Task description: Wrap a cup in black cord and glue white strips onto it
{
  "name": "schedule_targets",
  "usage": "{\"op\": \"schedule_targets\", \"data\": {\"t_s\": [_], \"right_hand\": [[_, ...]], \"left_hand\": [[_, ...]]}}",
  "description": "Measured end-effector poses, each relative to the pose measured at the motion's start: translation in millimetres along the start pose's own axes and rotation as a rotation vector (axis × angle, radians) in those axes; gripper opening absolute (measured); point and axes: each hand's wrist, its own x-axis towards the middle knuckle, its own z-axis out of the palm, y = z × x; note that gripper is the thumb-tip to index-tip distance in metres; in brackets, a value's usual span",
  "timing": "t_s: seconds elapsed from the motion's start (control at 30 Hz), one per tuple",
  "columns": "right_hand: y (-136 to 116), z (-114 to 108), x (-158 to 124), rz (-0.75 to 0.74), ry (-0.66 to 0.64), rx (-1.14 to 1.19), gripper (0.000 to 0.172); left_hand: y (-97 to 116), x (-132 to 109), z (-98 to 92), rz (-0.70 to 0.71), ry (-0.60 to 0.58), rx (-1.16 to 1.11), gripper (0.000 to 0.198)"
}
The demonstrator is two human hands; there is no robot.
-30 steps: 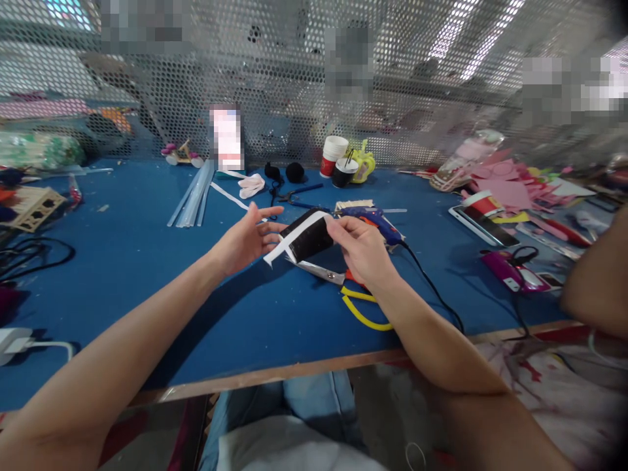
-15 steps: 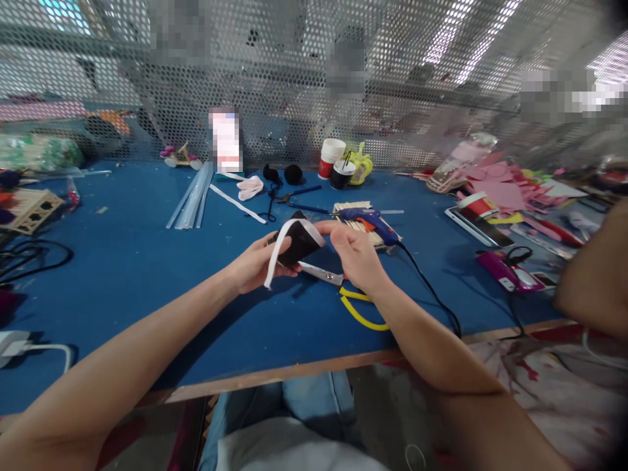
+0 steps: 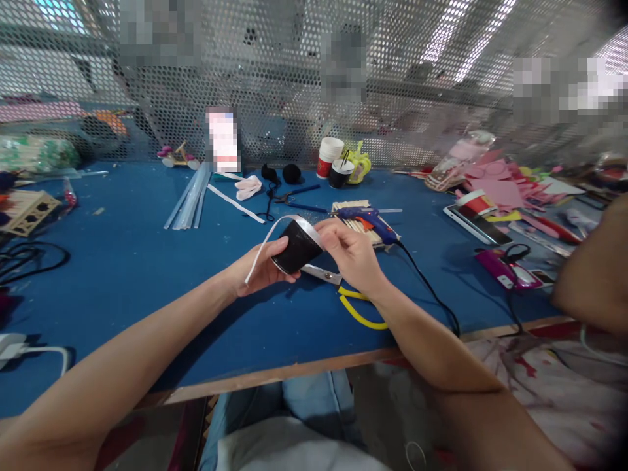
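Observation:
A small black paper cup (image 3: 297,247) lies tilted in my left hand (image 3: 262,267), whose thumb and fingers are wrapped round its side. A white strip (image 3: 261,247) follows the cup's upper rim, and its loose end hangs down over my left hand. My right hand (image 3: 349,252) pinches at the right end of that rim, where the strip meets it; the fingertips partly hide the spot. Below the cup, scissors with yellow handles (image 3: 360,318) lie on the blue table (image 3: 210,347), their blades partly covered by the hands.
A blue glue gun (image 3: 370,221) rests on wooden sticks, its cord trailing toward the front edge. Behind are pliers (image 3: 299,192), glue sticks (image 3: 189,199), a white ribbon (image 3: 249,188), stacked cups (image 3: 330,157) and a lit phone (image 3: 223,139). At right sits another person's arm (image 3: 593,268).
The cup has turned in my left hand, so more of its black side shows. The strip's loose end has swung left. My right hand's fingers have curled in at the rim.

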Motion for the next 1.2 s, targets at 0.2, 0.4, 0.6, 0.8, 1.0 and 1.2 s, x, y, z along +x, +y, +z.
{"op": "schedule_targets", "data": {"t_s": [0.2,0.4,0.6,0.8,1.0,1.2], "right_hand": [[3,-2,0,0.021,-0.007,0.028,0.037],[3,0,0,0.036,0.002,0.002,0.023],[2,-1,1,0.04,-0.045,-0.028,0.021],[0,-2,2,0.033,-0.053,-0.087,0.014],[-2,-3,3,0.004,-0.066,-0.13,0.012],[0,-3,2,-0.011,-0.107,-0.18,0.01]], "left_hand": [[3,0,-0.5,-0.051,-0.018,-0.063,0.053],[1,0,-2.7,-0.108,-0.08,-0.079,0.053],[0,-1,1.2,0.062,0.033,0.084,0.043],[0,-4,3.8,0.26,0.188,0.334,0.046],[2,-4,2.2,0.424,0.277,0.665,0.058],[-1,0,-7.9,0.635,0.302,0.866,0.065]]}}
